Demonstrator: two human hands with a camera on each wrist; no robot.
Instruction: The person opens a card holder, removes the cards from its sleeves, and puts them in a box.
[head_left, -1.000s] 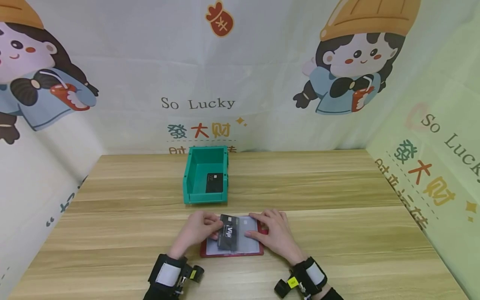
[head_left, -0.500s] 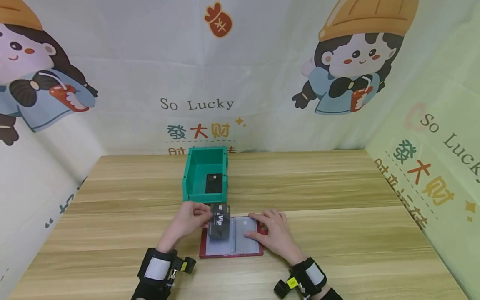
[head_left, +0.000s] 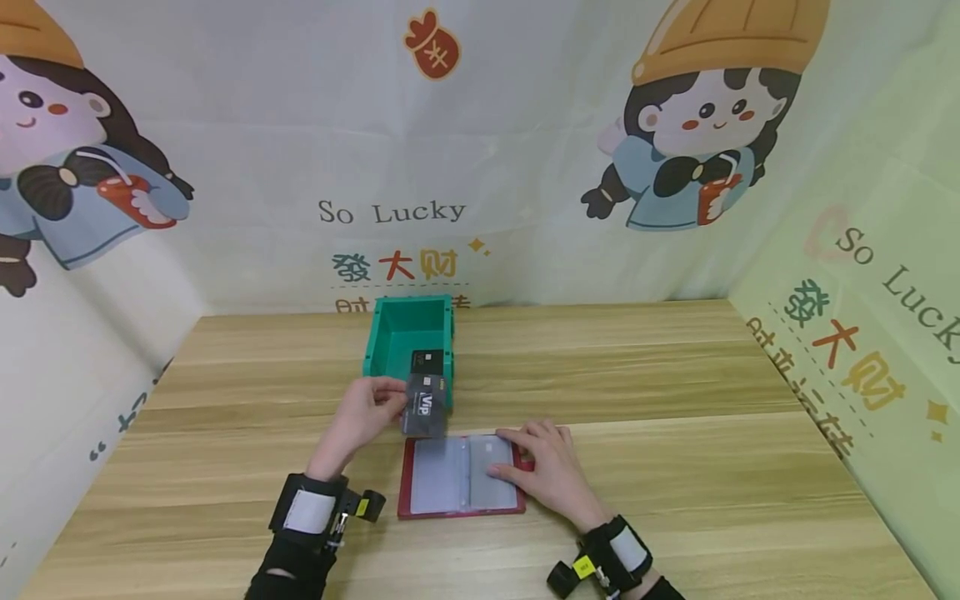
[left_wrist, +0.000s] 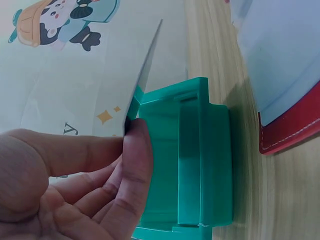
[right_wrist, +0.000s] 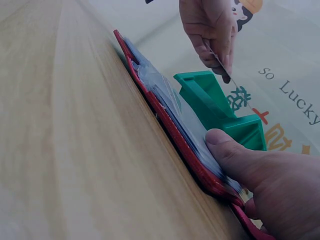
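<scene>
In the head view my left hand (head_left: 366, 417) pinches a dark grey card (head_left: 424, 406) marked "Vip" by its left edge. The card is held up over the near end of a green bin (head_left: 372, 350), hiding part of it. Edge-on, the same card (left_wrist: 145, 65) shows between thumb and fingers in the left wrist view. A black card (head_left: 427, 360) lies inside the bin. Nearer me, a red card holder (head_left: 406, 492) lies spread on the table with clear sleeves. My right hand (head_left: 551, 471) rests on its right side, thumb (right_wrist: 220, 142) on the sleeves.
The wooden table (head_left: 675, 417) reaches back to a printed cloth backdrop (head_left: 525, 167) and side panels. The green bin stands just beyond the card holder, near the back edge.
My left hand has drawn the Vip card away from the card holder's left page, up and leftward to the bin. My right hand stays on the holder.
</scene>
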